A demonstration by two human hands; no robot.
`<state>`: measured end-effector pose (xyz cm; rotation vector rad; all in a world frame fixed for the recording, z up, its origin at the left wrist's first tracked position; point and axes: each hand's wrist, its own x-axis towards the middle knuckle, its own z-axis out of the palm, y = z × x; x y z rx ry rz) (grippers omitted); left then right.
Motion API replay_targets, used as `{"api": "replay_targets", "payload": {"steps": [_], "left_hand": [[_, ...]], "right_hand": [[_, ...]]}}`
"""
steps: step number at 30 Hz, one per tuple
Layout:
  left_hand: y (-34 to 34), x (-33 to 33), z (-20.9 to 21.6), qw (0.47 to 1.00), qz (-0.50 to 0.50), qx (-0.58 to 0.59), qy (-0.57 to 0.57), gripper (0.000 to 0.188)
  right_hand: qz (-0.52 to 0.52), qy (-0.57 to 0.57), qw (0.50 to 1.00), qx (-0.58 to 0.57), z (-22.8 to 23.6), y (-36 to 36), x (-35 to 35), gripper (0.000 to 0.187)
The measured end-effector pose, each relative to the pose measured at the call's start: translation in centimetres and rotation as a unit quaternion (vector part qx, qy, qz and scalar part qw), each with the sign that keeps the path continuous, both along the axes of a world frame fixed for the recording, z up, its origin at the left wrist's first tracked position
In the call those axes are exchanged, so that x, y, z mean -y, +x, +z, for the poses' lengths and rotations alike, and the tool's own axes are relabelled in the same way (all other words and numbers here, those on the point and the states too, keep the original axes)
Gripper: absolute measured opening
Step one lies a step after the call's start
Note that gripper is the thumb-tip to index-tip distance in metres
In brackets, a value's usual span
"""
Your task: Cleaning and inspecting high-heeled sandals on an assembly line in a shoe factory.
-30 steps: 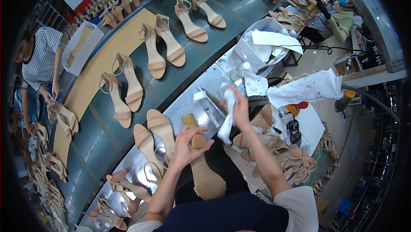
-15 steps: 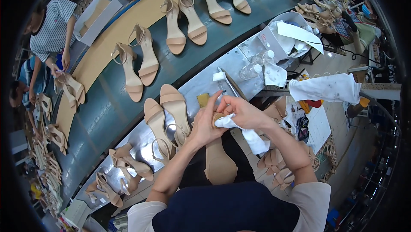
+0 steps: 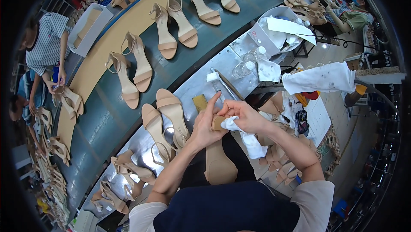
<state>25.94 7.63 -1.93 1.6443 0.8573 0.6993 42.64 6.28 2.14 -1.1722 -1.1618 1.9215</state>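
A beige heeled sandal [image 3: 220,163] lies sole up in my lap, toe toward me. My left hand [image 3: 204,125] is closed around its heel end, with the index finger stretched out. My right hand [image 3: 243,115] pinches a white cloth [image 3: 252,145] against the heel, and the loose end of the cloth hangs below. To the left, a pair of beige ankle-strap sandals [image 3: 171,99] rests on the metal bench [image 3: 201,87]. A yellowish sponge-like block [image 3: 199,102] sits just beyond my fingers.
Pairs of sandals [image 3: 185,37] line the green conveyor [image 3: 171,71]. Clear bottles [image 3: 242,69] and a white box of cloths [image 3: 257,35] stand on the bench. A cloth-wrapped arm [image 3: 319,78] juts in at right. Across the belt, a person in stripes [image 3: 47,39] handles sandals.
My right hand has shifted the cloth slightly right along the heel, baring more of its tan end. The whole view has tilted a little. My left hand keeps its grip.
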Motion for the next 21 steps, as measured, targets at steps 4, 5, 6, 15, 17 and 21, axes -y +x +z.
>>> {"api": "replay_targets", "payload": {"steps": [4, 5, 6, 15, 17, 21], "left_hand": [[0.7, -0.3, 1.1, 1.0, -0.022, -0.002, 0.018, 0.091], [0.9, -0.3, 0.8, 0.999, -0.037, 0.008, 0.025, 0.091], [0.6, 0.2, 0.3, 0.999, -0.02, -0.029, 0.037, 0.091], [1.7, 0.5, 2.9, 0.993, 0.003, 0.04, -0.11, 0.091], [1.7, 0.4, 2.3, 0.993, -0.028, 0.081, -0.079, 0.091], [2.5, 0.5, 2.7, 0.993, -0.027, 0.1, -0.063, 0.09]], "right_hand": [[-0.011, -0.012, 1.0, 0.02, 1.2, 0.5, 0.3, 0.014], [-0.027, -0.005, 0.999, 0.029, 1.0, 0.5, 0.5, 0.014], [-0.029, 0.008, 0.999, 0.035, 0.5, 0.1, 1.0, 0.015], [-0.043, 0.162, 0.982, 0.085, 0.2, 0.0, 0.7, 0.019], [-0.032, 0.187, 0.968, 0.165, 1.3, 0.0, 0.4, 0.024], [-0.066, 0.174, 0.982, 0.041, 0.9, 1.2, 1.5, 0.018]]}}
